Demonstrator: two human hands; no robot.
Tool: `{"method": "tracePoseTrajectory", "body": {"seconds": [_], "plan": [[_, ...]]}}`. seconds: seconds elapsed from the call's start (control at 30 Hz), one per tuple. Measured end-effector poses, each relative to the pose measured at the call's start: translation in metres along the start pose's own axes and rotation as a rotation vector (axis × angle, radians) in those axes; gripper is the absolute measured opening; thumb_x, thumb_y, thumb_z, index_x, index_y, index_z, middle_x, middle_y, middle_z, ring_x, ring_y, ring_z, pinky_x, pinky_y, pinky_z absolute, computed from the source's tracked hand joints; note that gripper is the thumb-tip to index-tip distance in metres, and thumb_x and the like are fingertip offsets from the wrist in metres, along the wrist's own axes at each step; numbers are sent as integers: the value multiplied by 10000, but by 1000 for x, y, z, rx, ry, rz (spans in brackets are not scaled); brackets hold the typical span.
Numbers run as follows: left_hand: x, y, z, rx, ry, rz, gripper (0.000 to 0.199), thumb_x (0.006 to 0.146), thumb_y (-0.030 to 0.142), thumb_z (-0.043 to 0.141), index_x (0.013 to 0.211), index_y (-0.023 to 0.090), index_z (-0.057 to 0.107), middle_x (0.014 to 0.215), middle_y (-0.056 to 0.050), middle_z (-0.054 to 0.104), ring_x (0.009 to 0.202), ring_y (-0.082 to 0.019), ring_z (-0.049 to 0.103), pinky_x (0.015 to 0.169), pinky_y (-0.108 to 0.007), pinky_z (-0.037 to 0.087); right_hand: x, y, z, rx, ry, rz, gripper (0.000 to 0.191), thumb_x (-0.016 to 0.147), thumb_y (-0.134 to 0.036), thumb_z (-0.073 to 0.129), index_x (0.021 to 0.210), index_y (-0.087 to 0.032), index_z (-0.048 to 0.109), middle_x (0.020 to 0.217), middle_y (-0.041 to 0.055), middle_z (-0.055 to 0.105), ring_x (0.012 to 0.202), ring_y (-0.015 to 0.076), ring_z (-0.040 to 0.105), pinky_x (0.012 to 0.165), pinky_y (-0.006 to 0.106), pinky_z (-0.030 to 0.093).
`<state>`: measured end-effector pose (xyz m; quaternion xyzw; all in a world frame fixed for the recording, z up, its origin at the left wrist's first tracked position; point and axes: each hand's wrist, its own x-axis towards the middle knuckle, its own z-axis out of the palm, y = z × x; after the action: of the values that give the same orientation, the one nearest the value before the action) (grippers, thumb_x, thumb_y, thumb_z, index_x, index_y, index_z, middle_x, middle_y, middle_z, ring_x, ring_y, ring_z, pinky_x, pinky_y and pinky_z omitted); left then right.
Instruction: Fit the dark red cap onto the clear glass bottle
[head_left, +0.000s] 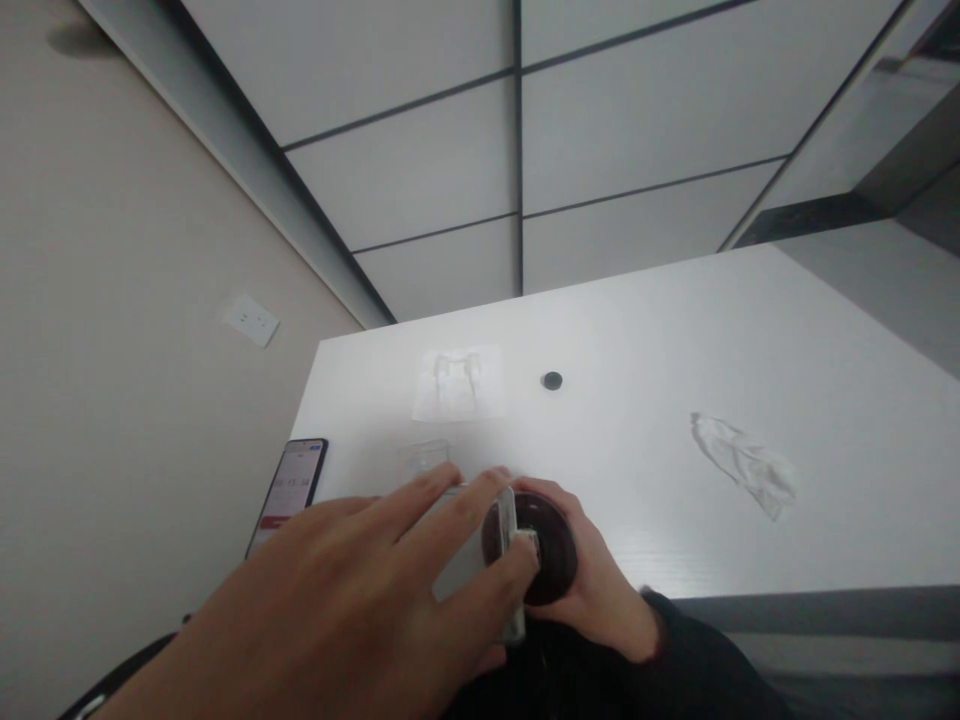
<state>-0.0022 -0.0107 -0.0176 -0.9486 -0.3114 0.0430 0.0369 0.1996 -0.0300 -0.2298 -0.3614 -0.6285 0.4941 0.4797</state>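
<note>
My left hand [390, 580] reaches across from the lower left, large and close to the camera. Its fingers are closed on a flat grey rectangular object [461, 555] with a clear, thick-looking edge; I cannot make out its kind. The thumb tip rests at a small pale part over the middle of a dark reddish-brown round object [555, 560]. My right hand [600, 585] wraps round that round object from the right. The flat object overlaps the round one's left side. Fingers and the flat object hide much of both.
Beyond the hands on the white table [630, 330] lie a clear plastic sheet or tray [459, 385], a small dark disc [552, 381] and a crumpled white tissue [742, 465]. A clear piece [424, 455] lies nearer. A phone [289, 490] rests at the left edge.
</note>
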Motion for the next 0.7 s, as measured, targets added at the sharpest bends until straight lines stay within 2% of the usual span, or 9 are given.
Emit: {"method": "tracePoseTrajectory", "body": {"seconds": [0.1, 0.17, 0.3, 0.43, 0.7], "plan": [[3, -1, 0, 1, 16, 39, 313, 1088, 210, 429, 1331, 288, 611, 1368, -63, 719, 1126, -251, 744, 715, -349, 633, 0, 0, 0, 9, 0, -17, 809, 775, -472, 894, 1450, -286, 488, 1384, 126, 674, 1260, 330, 692, 1076, 496, 581], [6, -1, 1, -11, 67, 51, 298, 1097, 198, 402, 1278, 276, 625, 1315, -58, 735, 1086, -233, 745, 687, -326, 614, -1, 1, -1, 9, 6, -22, 815, 782, -485, 886, 1459, -287, 477, 1389, 124, 674, 1261, 325, 692, 1079, 494, 578], [9, -1, 0, -16, 158, 47, 293, 1100, 177, 378, 1209, 258, 637, 1273, -55, 749, 1076, -218, 743, 710, -307, 607, -1, 2, 0, -1, 5, -1, 843, 747, -487, 907, 1446, -273, 488, 1390, 134, 674, 1255, 339, 692, 1067, 504, 582], [8, 0, 0, 1, 125, 47, 294, 1053, 141, 428, 1216, 250, 648, 1291, -64, 755, 1063, -247, 761, 695, -329, 624, 0, 1, 0, 1, 7, -1, 854, 734, -476, 917, 1442, -282, 482, 1378, 130, 679, 1243, 345, 697, 1059, 514, 584], [3, 2, 6, 9, 169, 42, 295, 992, 195, 619, 1276, 247, 680, 1336, -80, 744, 1139, -266, 738, 830, -350, 644, 0, -2, 0, 25, 6, 29, 830, 746, -498, 907, 1436, -266, 507, 1394, 142, 670, 1267, 354, 680, 1085, 524, 565]]}}
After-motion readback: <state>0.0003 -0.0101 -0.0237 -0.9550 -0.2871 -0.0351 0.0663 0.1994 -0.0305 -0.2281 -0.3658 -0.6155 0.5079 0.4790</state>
